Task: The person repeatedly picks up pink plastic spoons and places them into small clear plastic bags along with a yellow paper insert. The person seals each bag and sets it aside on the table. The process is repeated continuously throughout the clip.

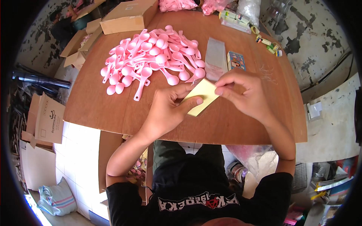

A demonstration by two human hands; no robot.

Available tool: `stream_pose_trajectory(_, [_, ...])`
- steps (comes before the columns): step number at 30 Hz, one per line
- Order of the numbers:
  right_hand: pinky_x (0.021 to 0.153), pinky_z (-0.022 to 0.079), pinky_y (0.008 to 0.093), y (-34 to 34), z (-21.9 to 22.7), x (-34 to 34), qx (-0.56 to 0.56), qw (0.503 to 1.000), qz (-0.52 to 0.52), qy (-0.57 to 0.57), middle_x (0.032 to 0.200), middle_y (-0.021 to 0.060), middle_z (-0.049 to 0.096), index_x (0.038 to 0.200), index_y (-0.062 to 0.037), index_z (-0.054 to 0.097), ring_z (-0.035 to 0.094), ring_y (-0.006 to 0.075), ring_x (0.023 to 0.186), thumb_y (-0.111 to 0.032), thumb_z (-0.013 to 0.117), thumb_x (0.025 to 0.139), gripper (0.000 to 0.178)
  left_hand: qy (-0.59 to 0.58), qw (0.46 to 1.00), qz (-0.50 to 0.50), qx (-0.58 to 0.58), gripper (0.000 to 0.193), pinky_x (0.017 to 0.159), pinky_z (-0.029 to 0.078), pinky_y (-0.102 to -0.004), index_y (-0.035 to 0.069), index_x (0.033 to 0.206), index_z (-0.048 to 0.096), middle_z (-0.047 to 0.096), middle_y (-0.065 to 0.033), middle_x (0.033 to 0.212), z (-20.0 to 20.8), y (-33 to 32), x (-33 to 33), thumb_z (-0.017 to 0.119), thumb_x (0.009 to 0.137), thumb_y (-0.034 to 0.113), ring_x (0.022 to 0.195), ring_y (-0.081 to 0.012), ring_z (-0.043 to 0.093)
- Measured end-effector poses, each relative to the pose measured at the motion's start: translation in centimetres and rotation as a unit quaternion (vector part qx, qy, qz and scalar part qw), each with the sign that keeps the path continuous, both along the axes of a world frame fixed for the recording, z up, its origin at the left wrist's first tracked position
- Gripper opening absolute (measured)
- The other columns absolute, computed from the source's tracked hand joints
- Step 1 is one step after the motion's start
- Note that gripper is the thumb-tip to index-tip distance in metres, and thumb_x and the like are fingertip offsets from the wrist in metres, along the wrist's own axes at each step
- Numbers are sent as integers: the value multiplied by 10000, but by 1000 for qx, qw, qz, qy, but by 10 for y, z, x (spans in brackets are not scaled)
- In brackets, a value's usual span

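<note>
The pale yellow sleeve is held flat and slightly tilted just above the near middle of the worktop, between the two hands. It is gripped at its lower part by the left hand, whose thumb is pressed across the top face while the curled fingers are closed beneath it. Its upper right corner is pinched by the right hand, with thumb and fingertips drawn narrowly together on the edge. Both hands are thus closed on the same sleeve; whether anything is inside it cannot be told.

Just beyond the sleeve, a stack of clear flat sleeves is laid lengthwise on the worktop. A small printed blue box is placed directly to the right of that stack. To the left of the stack, a broad heap of pink plastic spoons is spread over the middle and left of the worktop, close to the left hand but apart from it.

At the far left edge, a brown cardboard box is set. At the far right corner, small green and white packets are arranged beside clear bags. The worktop is a brown wooden board, seen from above.
</note>
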State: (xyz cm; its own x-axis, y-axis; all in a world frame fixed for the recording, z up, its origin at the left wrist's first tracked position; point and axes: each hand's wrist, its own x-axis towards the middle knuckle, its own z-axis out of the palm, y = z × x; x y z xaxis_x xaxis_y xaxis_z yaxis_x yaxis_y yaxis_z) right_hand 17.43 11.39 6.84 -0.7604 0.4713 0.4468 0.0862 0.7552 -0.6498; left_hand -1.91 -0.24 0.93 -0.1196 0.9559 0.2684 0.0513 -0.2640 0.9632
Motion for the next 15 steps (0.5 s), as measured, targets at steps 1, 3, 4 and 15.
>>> stream_pose_trajectory(1, [731,507,279,-2,-2,-1,1,1000,0,1,904,69,701,963,-22,724,657,150,811,-70,739,850,124,-9,1000,9,7,295,702,525,-233,-34,1180,674,733,-71,933,2,-1,2,706,905,65,823,-38,601])
stream_pose_trajectory(3, [829,505,333,-6,-5,-3,77,995,58,14,1000,89,684,961,-28,727,655,224,926,-72,736,839,130,16,1000,21,12,281,698,523,-233,-22,1171,685,736,-74,920,3,-2,5,704,908,72,819,-34,598])
stream_pose_trajectory(4, [879,488,363,-9,-7,-3,30,998,60,-1,1063,103,666,972,-29,726,635,264,1000,-87,738,832,152,39,999,33,14,267,694,520,-233,-10,1162,695,740,-77,907,3,-3,6,702,910,80,816,-30,596])
stream_pose_trajectory(15, [814,526,373,-20,-15,3,-68,985,123,-101,988,149,690,1078,-16,672,677,249,908,-114,714,859,243,41,993,31,103,219,832,528,-323,10,1122,718,666,-168,1152,-10,-1,19,680,913,63,1029,-223,654])
